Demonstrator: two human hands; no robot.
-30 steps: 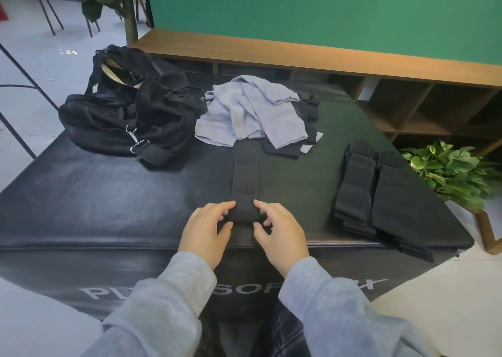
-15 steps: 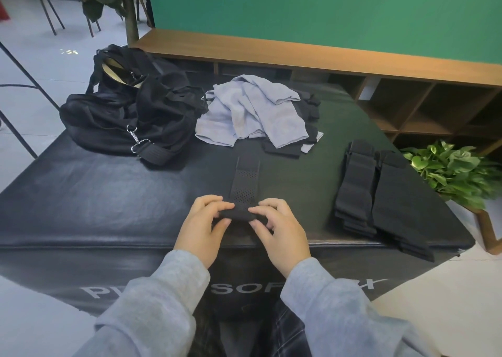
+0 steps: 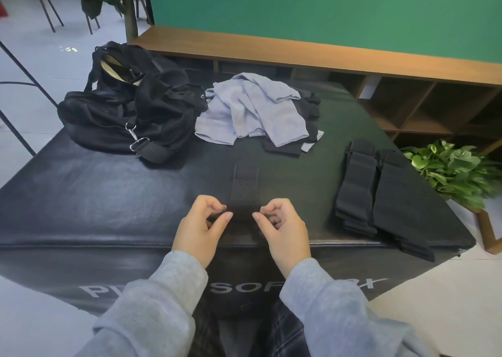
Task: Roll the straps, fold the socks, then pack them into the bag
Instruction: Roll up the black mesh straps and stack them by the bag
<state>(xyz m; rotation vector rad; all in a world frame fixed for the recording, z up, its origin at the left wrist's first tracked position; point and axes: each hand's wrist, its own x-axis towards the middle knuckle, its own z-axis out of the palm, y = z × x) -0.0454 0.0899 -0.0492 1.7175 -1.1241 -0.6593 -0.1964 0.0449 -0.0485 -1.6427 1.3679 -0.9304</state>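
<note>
A black perforated strap point(image 3: 244, 187) lies lengthwise on the black padded table point(image 3: 108, 199), its near end rolled up between my hands. My left hand point(image 3: 202, 226) pinches the left end of the roll, and my right hand point(image 3: 282, 227) pinches the right end. A pile of grey and black socks point(image 3: 252, 112) lies at the middle back. The black bag point(image 3: 130, 112) sits at the back left with its top open. Several flat black straps point(image 3: 380, 196) are stacked at the right.
A wooden shelf unit point(image 3: 407, 96) runs along the green wall behind the table. A potted green plant point(image 3: 456, 172) stands on the floor to the right. Chair legs and a tree trunk point(image 3: 129, 11) are at the far left.
The roll has grown and moved away from me along the strap, leaving less strap flat. Both hands have shifted forward and now pinch the roll at its ends.
</note>
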